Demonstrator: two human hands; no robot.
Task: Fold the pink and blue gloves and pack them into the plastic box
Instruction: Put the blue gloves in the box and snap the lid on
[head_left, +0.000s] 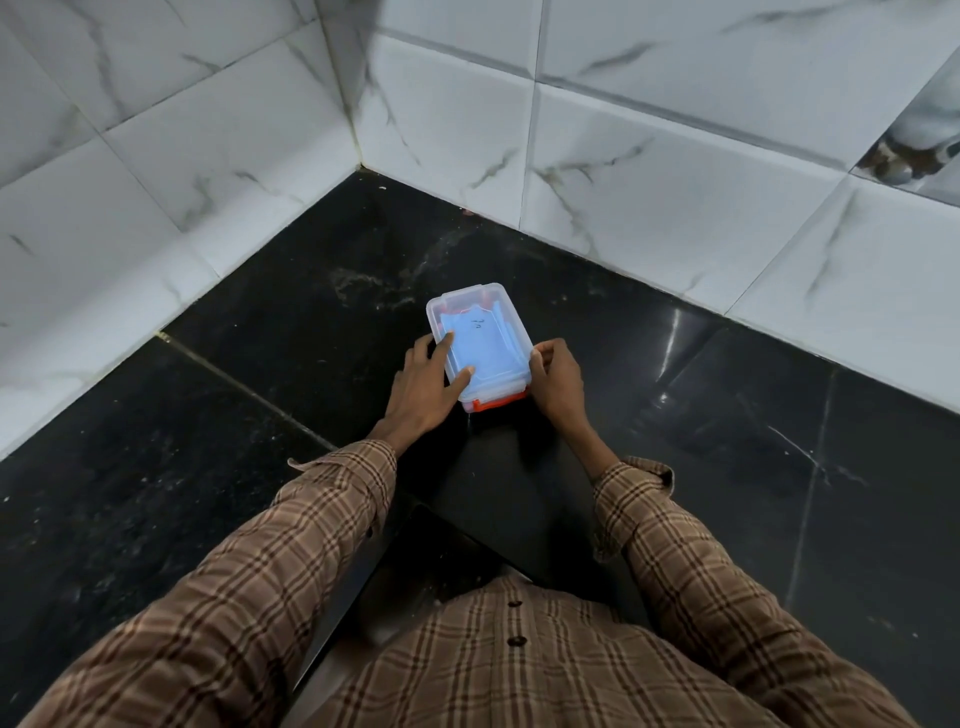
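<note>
A clear plastic box (467, 301) with a lid and an orange latch (498, 402) at its near end stands on the black stone counter. Blue glove material (485, 348) shows through the lid, and a strip of pink or red shows at the far end. My left hand (426, 389) holds the box's left side, with the index finger and thumb lying on the lid. On the right, my right hand (556, 382) grips the near right edge of the box with curled fingers.
The black counter (260, 364) runs into a corner of white marbled wall tiles (208, 156) behind and to the left of the box. The counter's near edge lies just below my wrists. My checked sleeves fill the foreground.
</note>
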